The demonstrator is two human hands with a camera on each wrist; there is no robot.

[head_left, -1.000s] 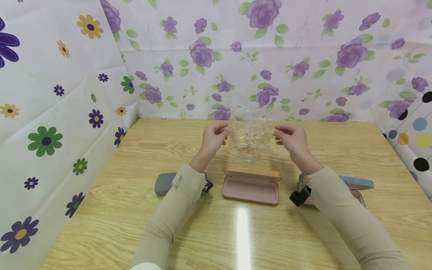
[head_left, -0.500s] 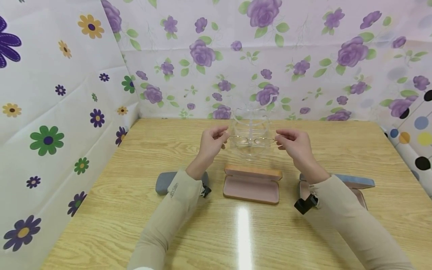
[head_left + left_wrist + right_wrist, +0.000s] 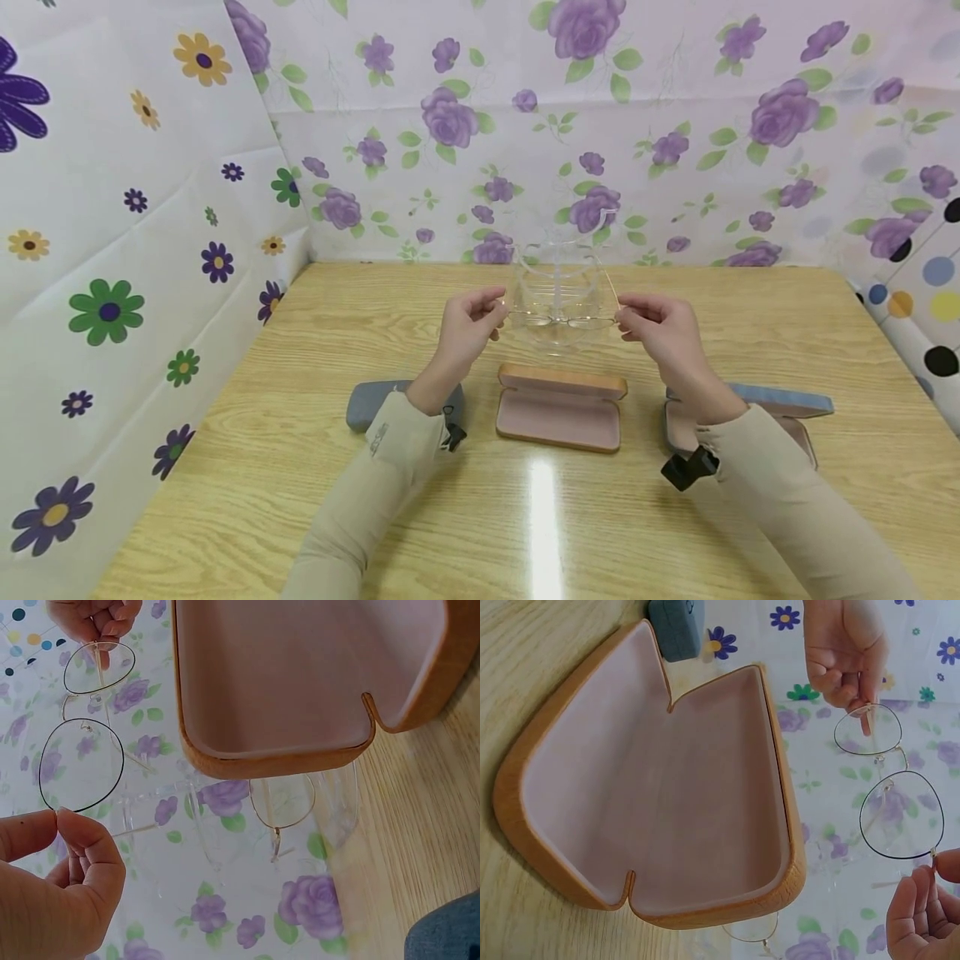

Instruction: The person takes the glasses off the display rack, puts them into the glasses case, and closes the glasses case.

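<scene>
Thin-framed glasses point(image 3: 558, 320) are held up between the two hands, in front of a clear display stand point(image 3: 557, 275). My left hand point(image 3: 467, 332) pinches one end of the frame, and my right hand point(image 3: 663, 337) pinches the other. In the left wrist view, the dark-rimmed lens point(image 3: 81, 765) stands just above the left thumb and forefinger. The right wrist view shows the right fingertips at the hinge beside a lens point(image 3: 901, 815). Nearer the body lies an orange case point(image 3: 558, 423), its lid up and its pink inside bare.
A closed blue-grey case point(image 3: 369, 404) lies partly behind the left wrist. An open blue case point(image 3: 795, 402) is partly covered by the right forearm. Another wire frame point(image 3: 282, 802) shows by the stand in the left wrist view. Flowered sheets hang behind the wooden table.
Both hands have drawn the glasses slightly down, toward the body and the orange case. The hands are a little farther apart, and a gold temple now shows by the right hand.
</scene>
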